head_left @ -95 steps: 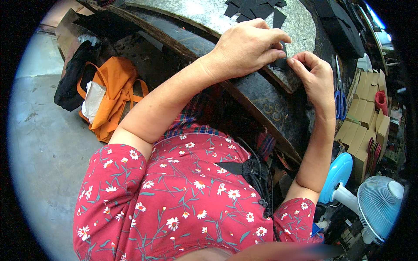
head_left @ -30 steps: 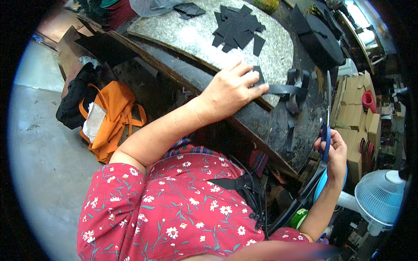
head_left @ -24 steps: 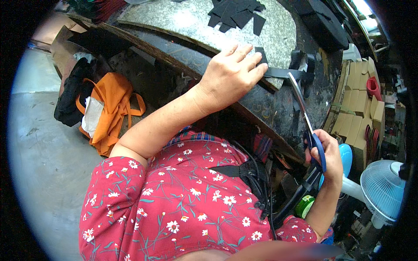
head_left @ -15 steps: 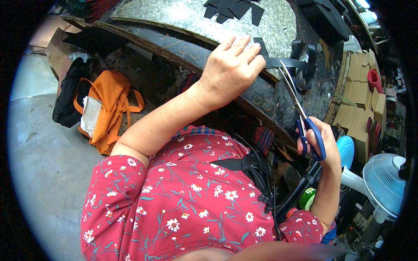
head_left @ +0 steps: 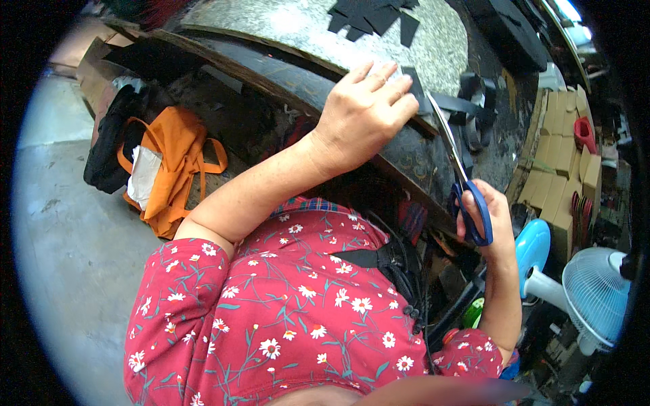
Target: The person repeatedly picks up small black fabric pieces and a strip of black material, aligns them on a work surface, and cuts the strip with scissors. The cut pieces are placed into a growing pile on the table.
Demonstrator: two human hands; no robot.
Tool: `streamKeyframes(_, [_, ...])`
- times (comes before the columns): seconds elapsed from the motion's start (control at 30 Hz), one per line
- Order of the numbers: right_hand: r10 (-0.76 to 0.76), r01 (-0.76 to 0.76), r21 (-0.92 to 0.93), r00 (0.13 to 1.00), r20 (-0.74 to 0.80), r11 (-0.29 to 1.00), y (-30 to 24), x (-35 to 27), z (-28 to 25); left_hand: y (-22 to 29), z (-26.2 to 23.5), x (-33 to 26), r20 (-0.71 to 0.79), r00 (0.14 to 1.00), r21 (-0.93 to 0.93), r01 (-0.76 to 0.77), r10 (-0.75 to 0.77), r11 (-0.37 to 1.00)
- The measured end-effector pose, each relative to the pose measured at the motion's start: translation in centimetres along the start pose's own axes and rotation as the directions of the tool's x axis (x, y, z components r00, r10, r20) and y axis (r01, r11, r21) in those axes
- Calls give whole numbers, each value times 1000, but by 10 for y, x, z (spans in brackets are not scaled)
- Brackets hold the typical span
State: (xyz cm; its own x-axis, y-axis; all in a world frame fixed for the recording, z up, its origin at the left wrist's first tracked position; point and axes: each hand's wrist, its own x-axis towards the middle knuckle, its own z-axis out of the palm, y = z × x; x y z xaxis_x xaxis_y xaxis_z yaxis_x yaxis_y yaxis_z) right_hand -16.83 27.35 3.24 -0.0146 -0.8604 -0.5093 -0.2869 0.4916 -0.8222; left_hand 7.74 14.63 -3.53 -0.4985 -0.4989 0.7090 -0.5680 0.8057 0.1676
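Observation:
My left hand (head_left: 365, 118) is at the front edge of a grey speckled slab (head_left: 284, 21), fingers bent over a flat black strap (head_left: 457, 104). The strap's held end is partly hidden under the fingers. Its other part runs right into a loose coil on the dark table (head_left: 504, 139). In my right hand (head_left: 491, 220) is a pair of scissors (head_left: 455, 152) with blue handles, thumb and fingers in the loops. The long blades point up and away, crossing the strap just right of my left hand. A black cut piece (head_left: 412, 80) lies beside my left fingertips.
Several black cut pieces (head_left: 409, 30) lie on the slab's far part. A black bulky item (head_left: 504, 34) stands at the far right. Brown cardboard boxes (head_left: 558, 145) and a blue fan (head_left: 594, 291) are to the right. An orange bag (head_left: 179, 166) sits at left below the table.
The scissors and my right hand have shifted slightly left, toward my left hand, and the blades have drawn closer together over the strap. My left hand stays nearly in place.

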Motion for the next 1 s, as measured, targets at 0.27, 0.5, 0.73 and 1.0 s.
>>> streamKeyframes(0.27, [-267, 255, -85, 939, -216, 963, 6, 3, -46, -58, -47, 18, -349, 926, 133, -103, 144, 986])
streamKeyframes(0.5, [-405, 17, -662, 803, -437, 749, 18, 64, -134, -180, -52, 27, -157, 982, 400, 161, -106, 902])
streamKeyframes(0.73, [-474, -115, -820, 768, -432, 561, 15, 90, -145, -177, -44, 30, -160, 984, 464, 150, -84, 873])
streamKeyframes(1.0, [-840, 322, -888, 530, -117, 327, -45, 81, -67, -95, -7, 62, -168, 961, 220, -182, 222, 958])
